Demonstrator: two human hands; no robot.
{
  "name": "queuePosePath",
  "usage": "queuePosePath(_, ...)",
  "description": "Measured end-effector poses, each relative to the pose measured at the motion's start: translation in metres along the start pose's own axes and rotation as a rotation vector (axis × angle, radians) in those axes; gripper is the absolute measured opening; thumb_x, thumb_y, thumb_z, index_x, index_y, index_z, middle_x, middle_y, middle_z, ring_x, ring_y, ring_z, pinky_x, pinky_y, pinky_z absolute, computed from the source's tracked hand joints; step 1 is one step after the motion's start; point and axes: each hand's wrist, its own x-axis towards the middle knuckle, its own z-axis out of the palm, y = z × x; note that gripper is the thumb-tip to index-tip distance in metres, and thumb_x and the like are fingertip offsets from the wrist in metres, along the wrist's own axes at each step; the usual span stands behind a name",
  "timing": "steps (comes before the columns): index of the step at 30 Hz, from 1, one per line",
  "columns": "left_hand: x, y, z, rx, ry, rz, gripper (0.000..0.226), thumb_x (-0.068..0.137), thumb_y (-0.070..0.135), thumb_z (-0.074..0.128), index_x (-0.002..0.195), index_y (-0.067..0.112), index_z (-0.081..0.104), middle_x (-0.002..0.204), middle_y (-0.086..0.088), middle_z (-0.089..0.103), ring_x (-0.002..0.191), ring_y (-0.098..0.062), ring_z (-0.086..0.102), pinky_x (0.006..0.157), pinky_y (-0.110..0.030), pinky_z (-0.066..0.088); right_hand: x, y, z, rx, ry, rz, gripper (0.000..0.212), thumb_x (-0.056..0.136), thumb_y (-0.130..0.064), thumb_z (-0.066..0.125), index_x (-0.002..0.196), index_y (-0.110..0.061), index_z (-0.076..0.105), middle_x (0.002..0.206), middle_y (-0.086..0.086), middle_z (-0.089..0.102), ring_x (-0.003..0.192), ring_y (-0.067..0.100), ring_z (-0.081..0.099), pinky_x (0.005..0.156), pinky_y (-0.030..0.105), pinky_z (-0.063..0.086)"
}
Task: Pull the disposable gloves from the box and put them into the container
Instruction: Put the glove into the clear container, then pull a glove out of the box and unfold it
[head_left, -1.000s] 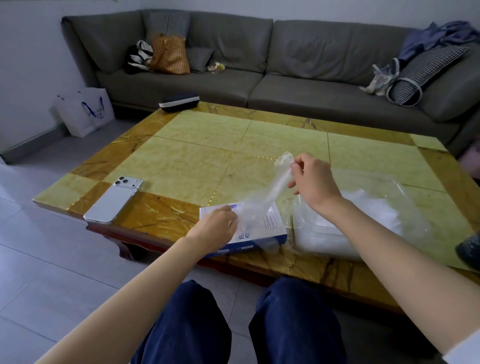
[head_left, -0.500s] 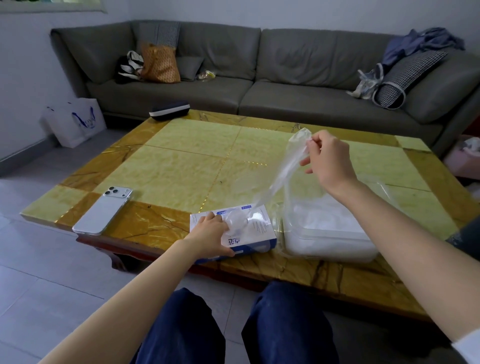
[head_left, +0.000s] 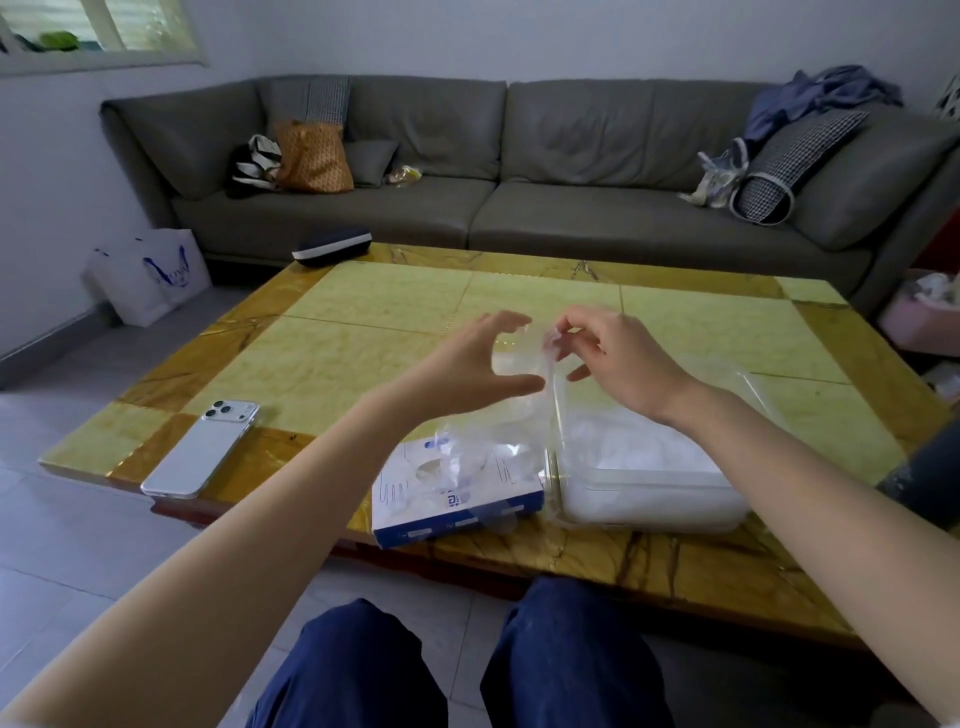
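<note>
A person seated at a yellow stone tabletop holds one clear disposable glove aloft. The right hand pinches its upper end between thumb and fingertips. The left hand is raised just beside it, fingers spread and thumb out, gripping nothing. Whether the left hand touches the film cannot be told.

The glove hangs nearly straight down, long axis upright. Its lower end trails towards the gap between the blue-and-white box and the clear container, and appears to be free of the box. The two stand just beside each other at the near edge. More crumpled film sits at the box's opening.

The container, already well filled with white folded film, lies below and to the right of the pinch, under the right forearm. That makes the right hand the nearer one, and the drop probably calls for a short carry rightward and down. The limp film may need gathering by the open left hand. A phone lies well apart to the left.
</note>
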Motion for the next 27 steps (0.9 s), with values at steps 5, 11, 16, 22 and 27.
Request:
queuePosePath(5, 0.011, 0.01, 0.008, -0.125, 0.132, -0.005, 0.01, 0.088, 0.02, 0.063, 0.093, 0.012, 0.063, 0.09, 0.0, 0.065, 0.087, -0.016, 0.062, 0.086, -0.038, 0.053, -0.011, -0.004, -0.004, 0.116, -0.009, 0.08, 0.017, 0.097, -0.013, 0.047, 0.108, -0.008, 0.059, 0.1, -0.001, 0.059, 0.089, 0.014, 0.064, 0.074, 0.024, 0.057)
queuePosePath(11, 0.022, 0.016, 0.017, -0.01, 0.236, -0.03, 0.007, 0.087, 0.02, 0.062, 0.082, 0.014, 0.064, 0.083, 0.003, 0.066, 0.08, -0.017, 0.062, 0.077, -0.042, 0.053, -0.026, -0.007, 0.002, 0.143, -0.172, 0.379, 0.087, 0.078, -0.052, 0.064, 0.144, -0.018, 0.019, 0.123, -0.008, 0.042, 0.099, 0.006, 0.054, 0.076, 0.016, 0.045)
queuePosePath(16, 0.032, 0.024, 0.019, 0.022, 0.19, -0.047, 0.009, 0.088, 0.023, 0.062, 0.082, 0.017, 0.065, 0.077, 0.004, 0.068, 0.078, -0.016, 0.062, 0.075, -0.04, 0.054, -0.022, 0.017, 0.004, 0.019, -0.011, 0.42, 0.045, 0.09, -0.014, 0.061, 0.128, -0.007, 0.038, 0.096, 0.002, 0.058, 0.081, 0.012, 0.06, 0.054, 0.011, 0.041)
queuePosePath(22, 0.056, 0.026, 0.018, 0.008, 0.12, -0.082, 0.009, 0.091, 0.017, 0.058, 0.093, 0.013, 0.066, 0.084, 0.0, 0.068, 0.078, -0.017, 0.063, 0.073, -0.03, 0.052, -0.02, 0.05, -0.032, -0.257, 0.092, 0.404, 0.019, 0.088, 0.004, 0.049, 0.099, 0.003, 0.064, 0.098, 0.013, 0.065, 0.095, 0.025, 0.059, 0.077, 0.024, 0.042)
queuePosePath(27, 0.085, 0.044, 0.028, -0.051, 0.218, -0.02, 0.013, 0.091, 0.014, 0.059, 0.097, 0.006, 0.067, 0.092, -0.002, 0.064, 0.082, -0.011, 0.056, 0.07, -0.008, 0.04, -0.009, 0.06, -0.072, -0.381, 0.279, 0.343, 0.029, 0.084, 0.012, 0.046, 0.098, -0.002, 0.067, 0.1, 0.012, 0.068, 0.097, 0.027, 0.061, 0.086, 0.036, 0.051)
